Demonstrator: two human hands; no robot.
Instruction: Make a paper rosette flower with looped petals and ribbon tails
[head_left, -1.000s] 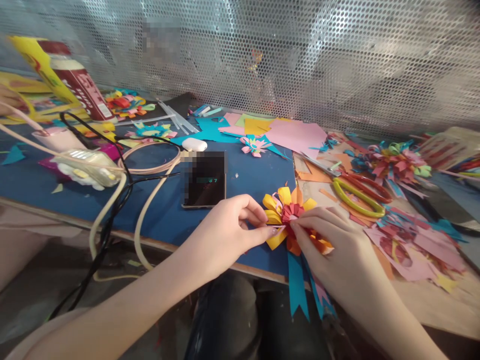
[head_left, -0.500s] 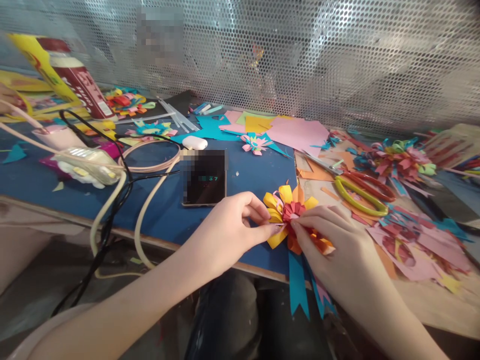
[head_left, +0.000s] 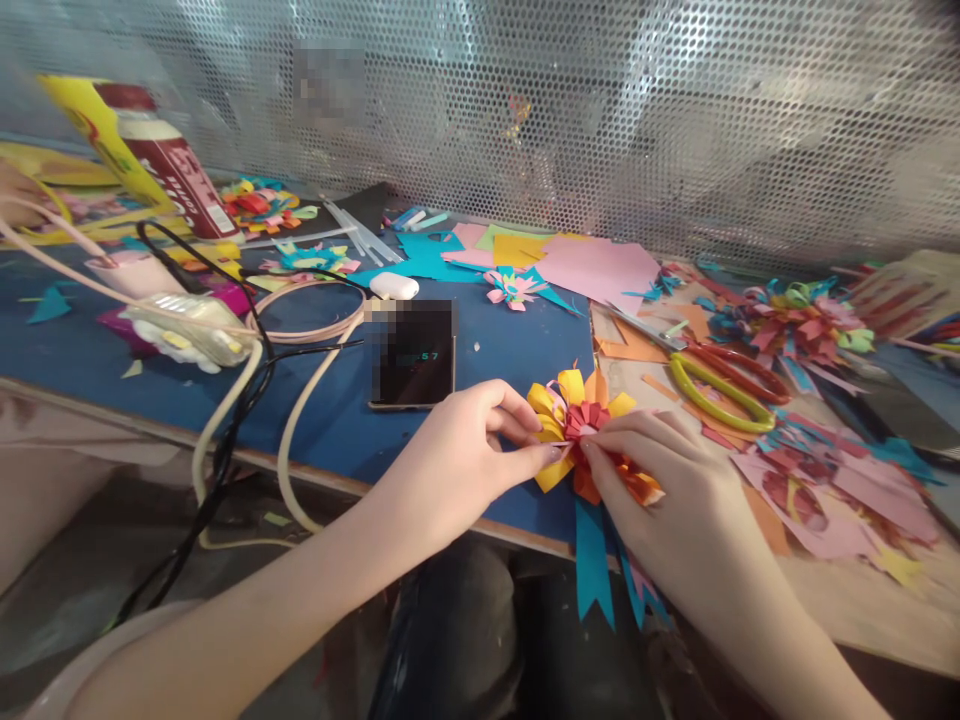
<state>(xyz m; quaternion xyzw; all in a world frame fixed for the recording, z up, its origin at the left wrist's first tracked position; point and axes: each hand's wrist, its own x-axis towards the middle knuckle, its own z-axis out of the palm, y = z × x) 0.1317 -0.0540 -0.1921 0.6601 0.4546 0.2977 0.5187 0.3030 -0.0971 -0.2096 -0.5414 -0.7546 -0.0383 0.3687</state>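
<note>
A paper flower (head_left: pixel 585 412) with yellow and orange looped petals and a red centre is at the table's front edge, between my hands. Blue paper tails (head_left: pixel 594 560) with notched ends hang from it over the edge. My left hand (head_left: pixel 469 455) is closed in a pinch on a thin pale strip (head_left: pixel 556 443) at the flower's left side. Thumb and fingers of my right hand (head_left: pixel 675 480) pinch the flower by its red centre. My right fingers hide part of the orange petals.
Scissors (head_left: pixel 720 390) with yellow and red handles lie on paper scraps at the right. A phone (head_left: pixel 414 355), cables (head_left: pixel 289 445) and a coffee bottle (head_left: pixel 180 175) are to the left. Coloured paper sheets (head_left: pixel 596 265) lie along the perforated metal screen (head_left: pixel 570 120). Another person's hand (head_left: pixel 19 200) shows far left.
The view has shifted slightly, so things on the left sit a little further right. Both hands keep nearly the same pinch at the flower.
</note>
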